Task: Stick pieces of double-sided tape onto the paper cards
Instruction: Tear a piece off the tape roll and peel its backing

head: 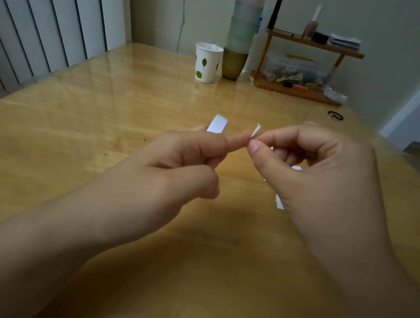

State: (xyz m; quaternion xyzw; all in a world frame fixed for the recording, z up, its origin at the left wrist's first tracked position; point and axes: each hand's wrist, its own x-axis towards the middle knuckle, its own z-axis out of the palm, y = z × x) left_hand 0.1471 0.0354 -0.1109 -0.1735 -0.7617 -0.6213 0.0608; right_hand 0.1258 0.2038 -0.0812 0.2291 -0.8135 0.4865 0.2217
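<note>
- White and small, a piece of tape (255,130) sits pinched between our two hands, held above the worktop (83,126).
- Our right hand (313,168) has its thumb and forefinger closed on the lower end of the tape piece, the other fingers curled loosely under the palm.
- Our left hand (178,161) reaches its forefinger tip to the same piece, meeting the right thumb there; its remaining fingers are curled in. We cannot tell whether the left thumb is also on the tape.
- Just beyond the tape piece, to its left, a white paper card (217,123) lies flat on the worktop, partly hidden by the left forefinger.
- More white scraps (279,203) show on the worktop below the tape piece, mostly covered by the right hand.
- Well beyond the tape piece stands a paper cup (207,62) printed with green leaves, with a tall stack of cups (242,33) just to its right.
- Right of that stack is a small wooden shelf (307,65) holding bottles and a clear box.
- A black hair tie (335,115) lies on the worktop, beyond and right of the tape piece.
</note>
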